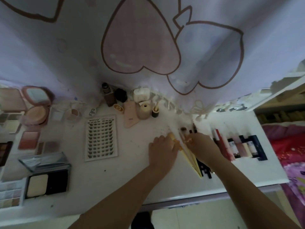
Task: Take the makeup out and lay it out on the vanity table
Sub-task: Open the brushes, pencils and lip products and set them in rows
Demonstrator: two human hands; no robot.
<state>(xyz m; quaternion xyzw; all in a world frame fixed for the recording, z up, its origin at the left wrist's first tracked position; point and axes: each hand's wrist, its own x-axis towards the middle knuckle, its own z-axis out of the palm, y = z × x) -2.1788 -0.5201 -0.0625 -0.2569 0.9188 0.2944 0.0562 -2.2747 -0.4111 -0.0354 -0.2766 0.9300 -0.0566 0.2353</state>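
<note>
Both my hands rest over a bunch of makeup brushes (192, 160) with pale yellow handles lying on the white vanity table (128, 176). My left hand (162, 150) lies on the table with its fingers touching the brushes' left side. My right hand (203, 146) covers the brushes' upper part, fingers bent over them; dark brush tips (189, 130) stick out beyond it. Whether it grips them I cannot tell. To the right lies a row of lipsticks and tubes (239, 146).
A false-lash card (101, 138) lies left of my hands. Palettes, compacts and a powder case (47, 182) fill the left side. Bottles and small jars (132, 103) stand at the back under a heart-print curtain (140, 43). A bed with red bedding (290, 146) is right.
</note>
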